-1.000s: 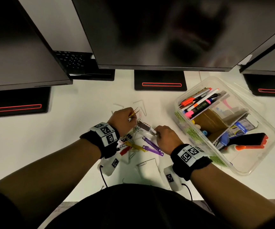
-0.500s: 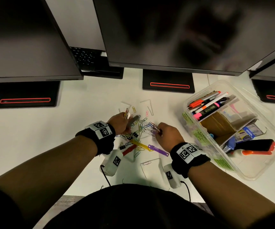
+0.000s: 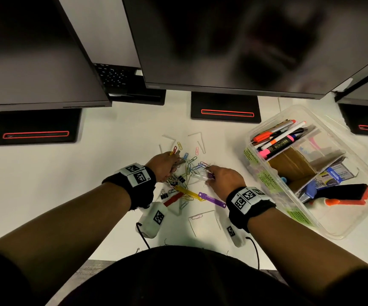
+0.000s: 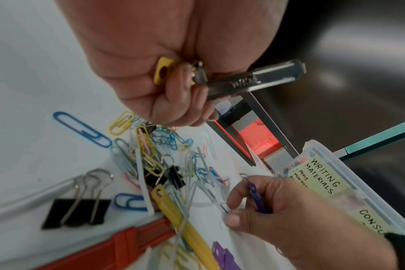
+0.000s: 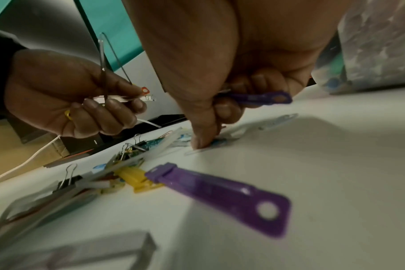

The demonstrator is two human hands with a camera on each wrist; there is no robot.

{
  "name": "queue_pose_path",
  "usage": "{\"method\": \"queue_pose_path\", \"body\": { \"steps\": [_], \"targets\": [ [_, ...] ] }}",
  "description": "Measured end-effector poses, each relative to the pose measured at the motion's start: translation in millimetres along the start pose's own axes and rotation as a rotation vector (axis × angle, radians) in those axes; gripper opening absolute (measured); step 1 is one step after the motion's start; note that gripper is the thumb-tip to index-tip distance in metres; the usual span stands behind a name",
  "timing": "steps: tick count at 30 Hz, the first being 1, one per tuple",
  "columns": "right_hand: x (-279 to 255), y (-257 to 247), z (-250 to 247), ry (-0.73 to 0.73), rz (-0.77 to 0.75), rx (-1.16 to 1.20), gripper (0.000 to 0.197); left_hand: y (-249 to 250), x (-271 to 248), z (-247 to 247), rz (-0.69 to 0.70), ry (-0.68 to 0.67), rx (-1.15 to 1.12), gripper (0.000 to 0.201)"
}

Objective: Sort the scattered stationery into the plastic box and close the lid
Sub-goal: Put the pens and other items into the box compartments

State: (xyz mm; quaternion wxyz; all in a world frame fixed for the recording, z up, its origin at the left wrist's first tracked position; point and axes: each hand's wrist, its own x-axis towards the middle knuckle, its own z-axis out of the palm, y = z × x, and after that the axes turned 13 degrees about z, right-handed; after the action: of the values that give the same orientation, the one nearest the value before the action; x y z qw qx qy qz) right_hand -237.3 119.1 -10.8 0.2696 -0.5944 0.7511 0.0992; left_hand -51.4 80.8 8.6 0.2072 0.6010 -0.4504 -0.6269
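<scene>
A heap of coloured paper clips (image 3: 189, 166), black binder clips (image 4: 75, 210) and plastic file fasteners lies on the white desk. My left hand (image 3: 165, 165) (image 4: 173, 82) grips a metal fastener bar (image 4: 254, 80) together with a yellow fastener (image 4: 162, 72). My right hand (image 3: 220, 177) (image 5: 231, 102) holds a purple fastener (image 5: 261, 98) in its curled fingers while its thumb presses a clear strip (image 5: 204, 148) on the desk. The clear plastic box (image 3: 355, 224) stands open at the right, with pens and markers (image 3: 282, 138) inside.
Another purple fastener (image 3: 211, 199) (image 5: 220, 191), a yellow one (image 3: 187, 193) and a red one (image 3: 173, 199) lie near my wrists. Three dark monitors overhang the desk's back; their black bases (image 3: 225, 110) stand behind the heap. The box carries green labels (image 4: 317, 177).
The head view has shifted, so the scene sits further right. Both hands stay over the heap; the right hand has moved slightly right and down onto the clear strip.
</scene>
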Motion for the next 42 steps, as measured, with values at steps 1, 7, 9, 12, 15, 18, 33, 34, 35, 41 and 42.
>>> {"method": "queue_pose_path", "body": {
  "steps": [1, 7, 9, 12, 15, 18, 33, 34, 35, 41, 42],
  "targets": [
    [1, 0, 0, -0.009, 0.013, 0.004, 0.035, 0, 0, 0, -0.002, 0.008, -0.003, 0.033],
    [-4, 8, -7, -0.064, 0.044, 0.014, 0.028, -3, -3, -5, -0.040, -0.009, -0.033, 0.034],
    [-7, 14, -8, -0.083, 0.065, 0.100, 0.019, -5, -3, -5, -0.040, -0.038, -0.046, 0.027],
    [-12, 20, -9, -0.143, 0.100, 0.256, 0.018, -8, -3, -2, -0.029, -0.050, -0.092, 0.022],
    [-16, 21, -9, -0.208, 0.118, 0.351, 0.020, -10, -4, 2, -0.041, -0.095, -0.162, 0.032],
    [-20, 19, -10, -0.234, 0.129, 0.383, 0.014, -10, -4, 5, -0.065, -0.109, -0.236, 0.042],
    [-20, 22, 14, -0.163, -0.021, 0.068, 0.031, -13, 0, 8, -0.099, -0.204, -0.416, 0.033],
    [-19, 20, 18, -0.166, -0.029, 0.021, 0.038, -14, 1, 9, -0.088, -0.219, -0.413, 0.033],
    [-18, 18, 22, -0.149, -0.036, -0.009, 0.039, -16, 1, 9, -0.079, -0.236, -0.416, 0.033],
    [-17, 14, 18, -0.057, -0.084, 0.007, 0.027, -20, 5, 4, -0.050, -0.253, -0.373, 0.039],
    [-18, 15, 15, -0.040, -0.100, 0.018, 0.027, -20, 5, 3, -0.045, -0.250, -0.353, 0.039]
  ]
}}
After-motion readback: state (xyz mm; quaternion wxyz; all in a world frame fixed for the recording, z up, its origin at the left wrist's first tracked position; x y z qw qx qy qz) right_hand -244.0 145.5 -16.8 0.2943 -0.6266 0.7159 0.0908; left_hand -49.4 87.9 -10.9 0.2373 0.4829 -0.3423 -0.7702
